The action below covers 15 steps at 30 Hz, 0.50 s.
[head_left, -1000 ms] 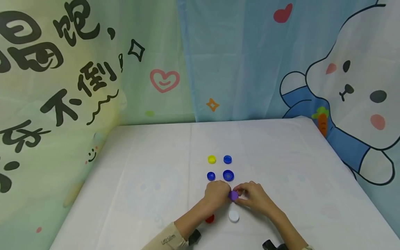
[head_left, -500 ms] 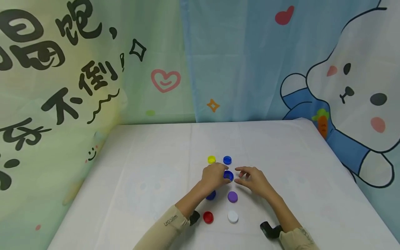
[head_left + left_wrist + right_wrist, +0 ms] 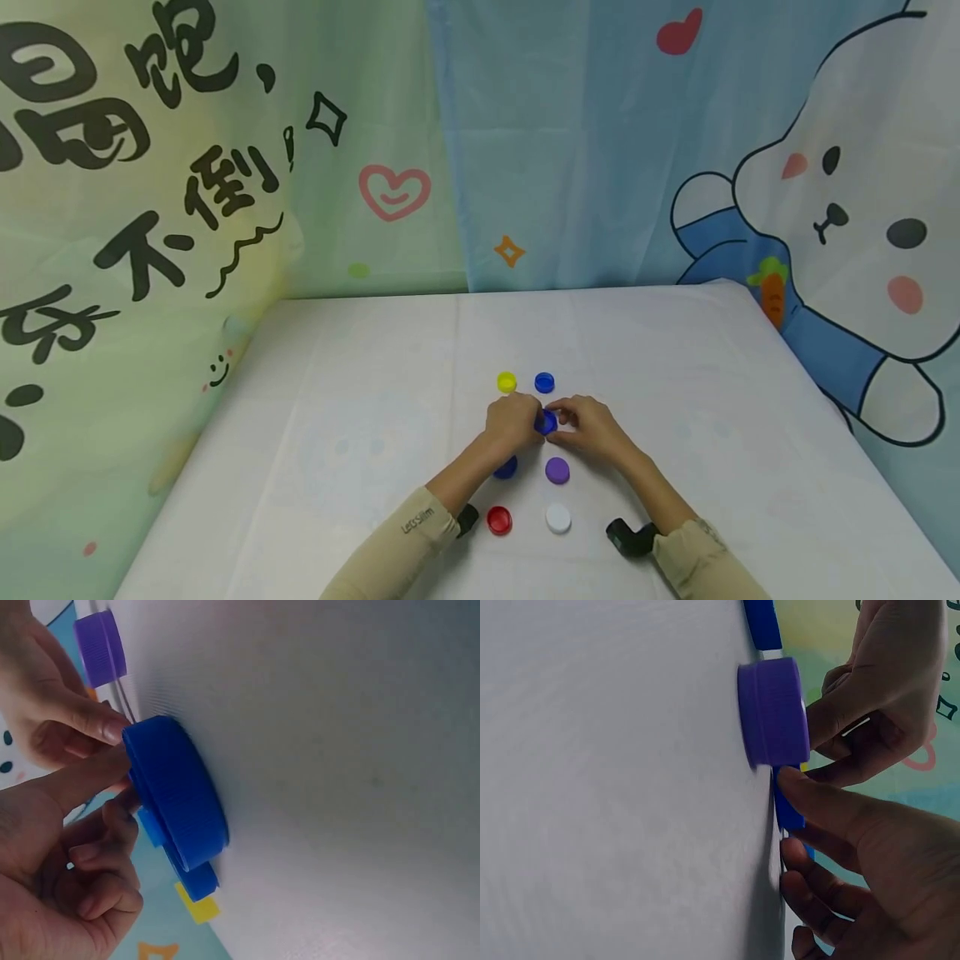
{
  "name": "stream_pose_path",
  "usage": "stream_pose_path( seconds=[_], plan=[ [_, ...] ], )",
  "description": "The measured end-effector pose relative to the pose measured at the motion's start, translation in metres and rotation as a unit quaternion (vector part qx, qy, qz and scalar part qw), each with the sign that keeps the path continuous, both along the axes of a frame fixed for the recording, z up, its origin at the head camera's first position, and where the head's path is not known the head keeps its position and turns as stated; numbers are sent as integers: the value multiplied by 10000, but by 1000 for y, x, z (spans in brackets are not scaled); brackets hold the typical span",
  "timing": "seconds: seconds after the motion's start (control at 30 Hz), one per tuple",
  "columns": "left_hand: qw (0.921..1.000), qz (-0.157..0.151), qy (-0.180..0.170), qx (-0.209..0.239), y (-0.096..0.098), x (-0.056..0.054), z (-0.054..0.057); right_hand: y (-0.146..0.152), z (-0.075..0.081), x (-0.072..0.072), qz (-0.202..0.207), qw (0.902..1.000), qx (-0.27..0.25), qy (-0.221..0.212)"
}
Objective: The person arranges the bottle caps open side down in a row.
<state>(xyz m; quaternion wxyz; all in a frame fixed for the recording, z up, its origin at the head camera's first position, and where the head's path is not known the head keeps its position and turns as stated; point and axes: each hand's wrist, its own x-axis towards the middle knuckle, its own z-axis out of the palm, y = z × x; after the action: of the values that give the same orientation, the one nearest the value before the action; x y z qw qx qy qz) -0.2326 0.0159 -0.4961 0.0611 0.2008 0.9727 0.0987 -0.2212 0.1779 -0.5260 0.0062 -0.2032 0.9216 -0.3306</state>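
Both hands meet at a blue bottle cap in the middle of the table. My left hand grips its left side, and my right hand pinches it from the right with thumb and index finger. Just nearer lies a purple cap, which stands in front of the fingers in the right wrist view. Another blue cap sits under the left wrist, partly covered; a large blue cap hides the left fingertips in the left wrist view.
Beyond the hands lie a yellow cap and a further blue cap. A red cap and a white cap lie at the near side. All rest on a white-covered table with a printed curtain behind.
The hands let go of the purple cap, leaving it on the table, and moved away from the body to the blue cap beyond. Over the last half second they closed in on that cap.
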Motion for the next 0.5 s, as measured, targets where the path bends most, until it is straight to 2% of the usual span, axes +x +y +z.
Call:
stream_pose_path(
  seconds=[0.3,0.5],
  plan=[
    [10000,-10,-7,54,-4,-2,1,-2,0,0,-67,10000,-60,14],
    [10000,-44,11,66,-5,-2,1,0,-3,0,-40,9997,-176,169]
  ],
)
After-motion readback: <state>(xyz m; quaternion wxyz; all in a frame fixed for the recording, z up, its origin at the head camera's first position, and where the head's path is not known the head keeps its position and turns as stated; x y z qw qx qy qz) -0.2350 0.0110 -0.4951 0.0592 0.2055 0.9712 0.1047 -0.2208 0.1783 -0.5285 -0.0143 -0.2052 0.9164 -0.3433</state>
